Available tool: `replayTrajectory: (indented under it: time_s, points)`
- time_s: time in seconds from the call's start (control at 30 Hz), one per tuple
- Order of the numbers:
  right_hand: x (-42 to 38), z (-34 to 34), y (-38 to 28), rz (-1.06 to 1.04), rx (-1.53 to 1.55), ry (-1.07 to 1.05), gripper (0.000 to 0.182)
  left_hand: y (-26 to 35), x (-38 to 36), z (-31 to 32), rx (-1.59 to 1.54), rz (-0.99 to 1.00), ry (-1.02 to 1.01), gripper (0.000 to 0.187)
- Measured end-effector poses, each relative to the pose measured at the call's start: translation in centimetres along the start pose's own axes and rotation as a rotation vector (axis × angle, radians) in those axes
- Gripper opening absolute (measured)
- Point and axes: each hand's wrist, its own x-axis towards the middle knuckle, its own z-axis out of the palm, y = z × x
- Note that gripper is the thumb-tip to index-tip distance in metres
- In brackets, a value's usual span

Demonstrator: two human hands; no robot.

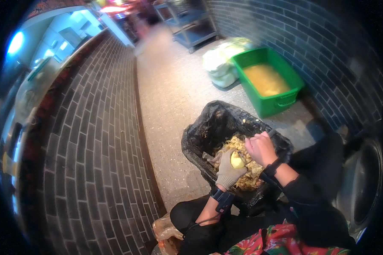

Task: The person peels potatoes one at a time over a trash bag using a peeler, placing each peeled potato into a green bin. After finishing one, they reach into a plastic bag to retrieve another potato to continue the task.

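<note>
My left hand (230, 173), in a light knitted glove, is closed around a pale yellow peeled potato (238, 160). It is over a bin lined with a black plastic bag (200, 123), above a heap of yellow-brown peelings (252, 177). My bare right hand (261, 149) is curled into a grip just to the right of the potato, apart from it. Whatever is in its fingers is too small and hidden to name. Both wrists wear dark bands.
Beyond the bin stands a green plastic crate (261, 102) with a yellowish load. White sacks (221, 63) lie beside it. A dark shelf rack (191, 32) is farther back. Brick walls (89, 140) flank the speckled floor (157, 93). A plastic bag (162, 229) sits by my left knee.
</note>
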Motion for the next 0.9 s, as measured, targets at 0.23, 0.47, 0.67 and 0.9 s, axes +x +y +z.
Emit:
replayTrajectory:
  time_s: [0.23, 0.47, 0.67, 0.9]
  points:
    - [0.0, 0.2, -0.2, 0.026, -0.025, -0.024, 0.038, 0.7, 0.1, -0.6, -0.008, -0.097, -0.017, 0.079]
    - [0.0, 0.5, -0.7, -0.032, 0.034, 0.008, 0.038, 1.0, -0.1, -1.3, 0.033, -0.050, -0.039, 0.079]
    - [1.3, -1.3, 1.0, 0.027, -0.121, -0.030, 0.041, 2.3, 0.4, -2.2, -0.221, -0.129, -0.084, 0.072]
    - [1.1, -1.6, -2.2, -0.089, -0.023, -0.073, 0.041, 1.0, 0.4, -1.7, -0.006, -0.059, -0.018, 0.075]
